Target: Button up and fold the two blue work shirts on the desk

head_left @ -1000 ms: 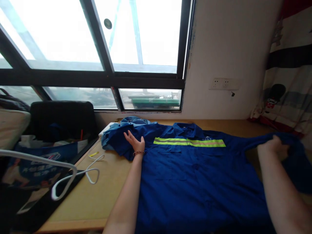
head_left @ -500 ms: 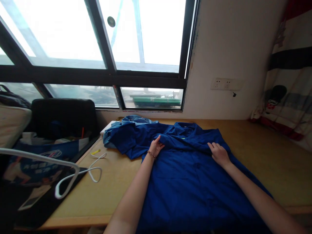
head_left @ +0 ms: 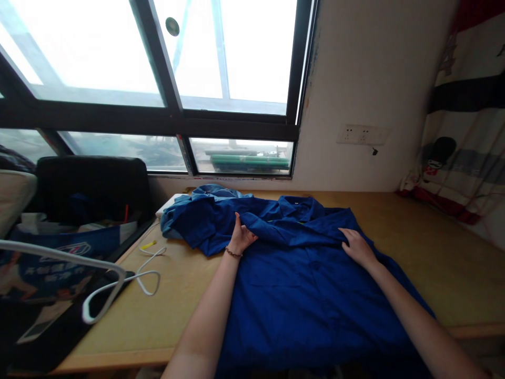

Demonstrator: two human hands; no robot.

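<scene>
A dark blue collared shirt (head_left: pixel 292 295) is spread over the table, its collar toward the window and its lower end toward me. My left hand (head_left: pixel 242 240), a beaded bracelet at its wrist, holds a raised fold of the shirt's upper left front. Its thumb points up, while the fingers are partly behind the cloth. On the right side of the chest rests my right hand (head_left: pixel 358 249), fingers stretched and thumb apart, touching the cloth. The left sleeve lies bunched beside a lighter blue garment (head_left: pixel 173 218).
A white cable (head_left: pixel 148 284) loops over the left side of the wooden table (head_left: pixel 165 316). Left of the table are a black chair (head_left: pixel 90 184) and a printed blue bag (head_left: pixel 59 263). A window, a wall socket (head_left: pixel 361 135) and a curtain (head_left: pixel 461 142) border the back and right.
My left hand has shifted left, drawing the shirt's fold with it, and its thumb now points up. The right hand's fingers have straightened from a curl. The view has turned slightly right.
</scene>
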